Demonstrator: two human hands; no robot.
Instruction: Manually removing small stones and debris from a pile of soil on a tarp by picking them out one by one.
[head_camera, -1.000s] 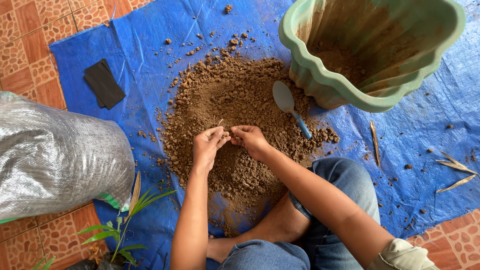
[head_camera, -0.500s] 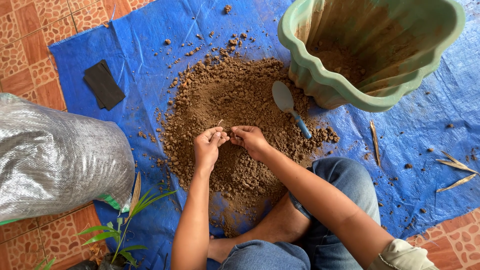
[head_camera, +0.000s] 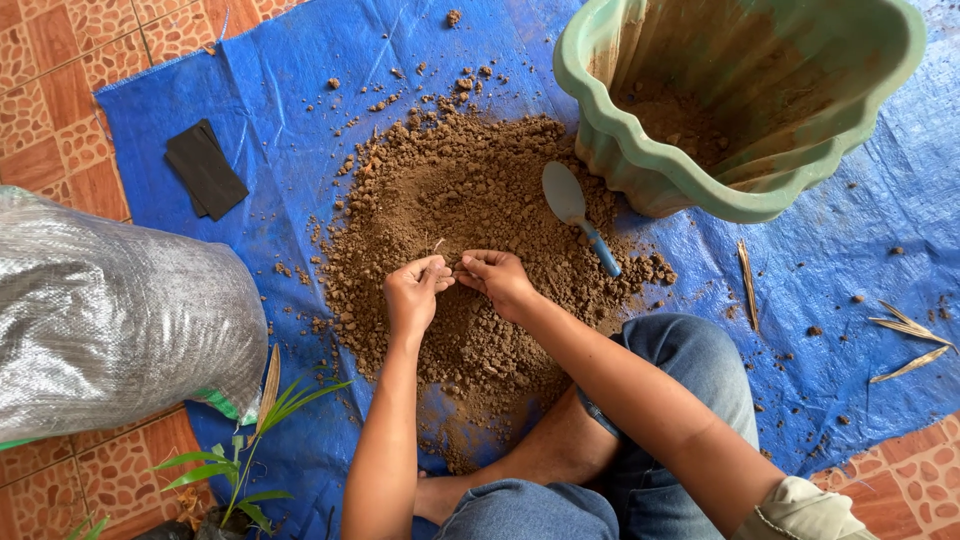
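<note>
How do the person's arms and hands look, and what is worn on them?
Both forearms are bare, with no gloves, rings, watch or bracelets visible. The left hand and right hand are uncovered. Only by the right arm's upper end, at the frame's lower edge, shows a pale beige sleeve.

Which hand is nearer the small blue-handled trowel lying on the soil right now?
Right. The right hand sits just below and left of the trowel, close to its handle. The left hand is farther left, beyond the right hand, over the soil pile.
</note>
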